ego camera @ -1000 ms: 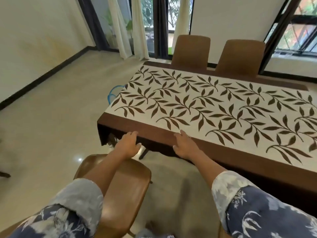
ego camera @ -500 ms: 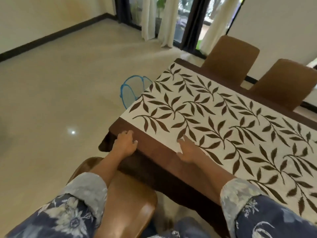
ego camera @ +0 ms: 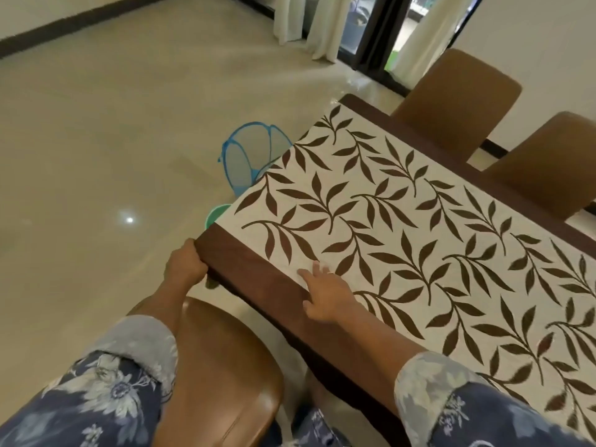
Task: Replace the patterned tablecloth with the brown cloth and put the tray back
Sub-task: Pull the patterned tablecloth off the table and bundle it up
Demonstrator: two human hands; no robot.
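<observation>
Just beyond the near chair (ego camera: 225,366) we're on step 1: patterned tablecloth (ego camera: 403,237) lies spread flat, left hand (ego camera: 185,269) gripping its corner, right hand (ego camera: 325,293) flat on top w/ fingers straight; next we prob. lift & pull.

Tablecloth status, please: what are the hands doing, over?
Left hand grips the tablecloth corner; right hand flat on top. Tablecloth spread flat, not yet off. Chair close by the near edge.

Left hand (ego camera: 185,269) grips patterned tablecloth (ego camera: 403,221) corner, right hand (ego camera: 325,295) flat.
</observation>
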